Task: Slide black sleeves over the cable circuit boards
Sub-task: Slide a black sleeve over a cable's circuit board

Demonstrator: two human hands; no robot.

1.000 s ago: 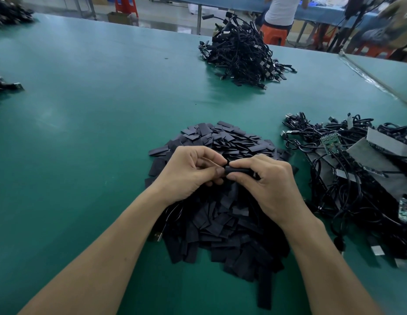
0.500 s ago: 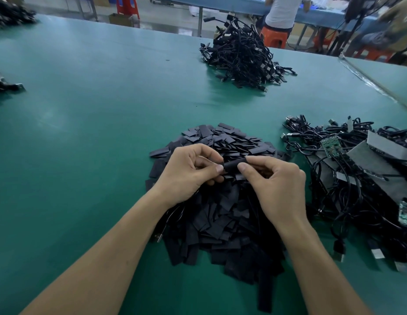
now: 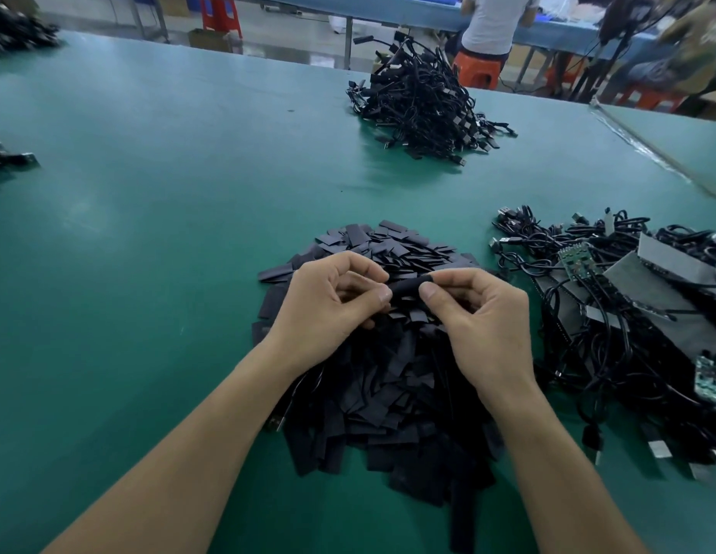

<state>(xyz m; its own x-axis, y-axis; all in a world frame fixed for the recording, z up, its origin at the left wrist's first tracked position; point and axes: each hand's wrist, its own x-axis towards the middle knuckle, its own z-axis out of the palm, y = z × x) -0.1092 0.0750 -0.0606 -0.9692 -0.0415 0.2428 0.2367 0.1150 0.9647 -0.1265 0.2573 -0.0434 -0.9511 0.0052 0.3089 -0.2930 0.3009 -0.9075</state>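
**Near to far.** Nearest the front edge of the table [image 3: 128,233] lies a heap of loose sleeves [image 3: 388,401]. They are flat, matt black, rectangular cuts of thin tubing, overlapping at all angles. A thin cable ending in a metal plug [image 3: 275,423] trails from under the left wrist at the heap's left margin.

Above the heap, the left hand [image 3: 328,309] and right hand [image 3: 488,325] each pinch one end of a single sleeve [image 3: 408,289], thumb against curled fingers. Compared with a second ago, the right hand has drawn back along the sleeve. More of the sleeve now shows between the thumbs, and it looks rounded rather than flat. By inference the sleeve is filled and its board nearly or wholly covered, though the board itself is hidden.

Toward the right edge, a tangle of glossy black cables [image 3: 612,345] carries bare green circuit boards [image 3: 575,261] awaiting sleeves. Toward the far edge stands a second cable heap [image 3: 424,105], probably finished pieces. Beyond the table a seated person [image 3: 493,22] occupies an orange stool [image 3: 477,72].
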